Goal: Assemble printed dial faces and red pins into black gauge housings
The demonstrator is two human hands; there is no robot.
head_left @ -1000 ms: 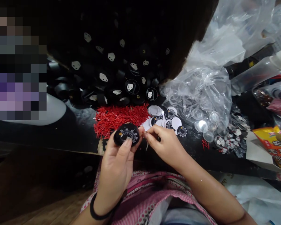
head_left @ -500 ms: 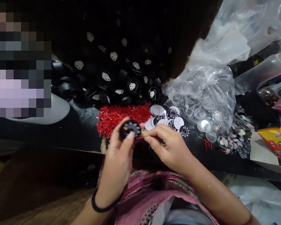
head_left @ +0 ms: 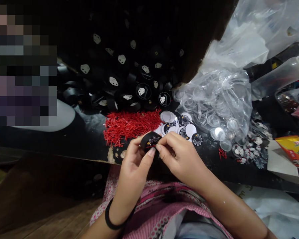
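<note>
left hand [head_left: 134,167] curled round black dial [head_left: 146,140], right hand [head_left: 180,154] pinching red pointer [head_left: 152,146], table edge [head_left: 87,157] beneath

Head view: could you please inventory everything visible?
Dial: one, black, front centre
Pointers: many, red, heaped behind it
Dial discs: several, black or white, right-centre
Round covers: many, transparent, farther right
Plastic bags: several, clear, back right
Casings: many, black, piled behind
Bottle: one, translucent, far right
Printed packet: one, yellow, right edge
Curved object: one, white, left edge
Table: one, black, underneath
Wristband: one, black, left wrist
Left hand: one, holding dial
Right hand: one, at dial
</note>
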